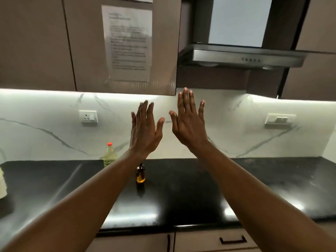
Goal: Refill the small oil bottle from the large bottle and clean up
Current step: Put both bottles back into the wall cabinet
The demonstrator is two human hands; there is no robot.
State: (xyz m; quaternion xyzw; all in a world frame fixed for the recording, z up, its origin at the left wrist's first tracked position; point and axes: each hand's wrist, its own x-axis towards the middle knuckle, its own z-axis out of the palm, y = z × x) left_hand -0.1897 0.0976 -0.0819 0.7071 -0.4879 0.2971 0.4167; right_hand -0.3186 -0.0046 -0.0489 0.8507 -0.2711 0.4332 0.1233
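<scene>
The small amber glass bottle (140, 173) is seen standing upright on the glossy black stone countertop (181, 188), towards the back of it, with golden oil showing low inside and its top partly hidden by the left wrist. Behind it and to the left, near the wall and apart from it, the large clear plastic bottle with a red cap (109, 154) is stood upright, holding a pale yellowish liquid; its lower right side is covered by the left forearm.

Neither bottle is touched. The left hand (145, 128) and the right hand (189, 122) are raised side by side well above the counter, backs towards the camera, fingers held straight and slightly spread, thumbs pointing towards each other without meeting. Nothing is held in either.

Behind the hands a white marble-patterned backsplash (45, 135) is lit from under the brown wall cabinets (36, 42). A white wall socket (88, 116) is fixed on it to the left and a white switch plate (278, 120) to the right. A printed sheet of paper (128, 42) is stuck to one cabinet door, its text too blurred to be read. A stainless steel extractor hood (241, 56) is mounted at the upper right. A pale object (2, 184) is cut off at the left edge, and a black drawer handle (233, 240) is seen below the counter
</scene>
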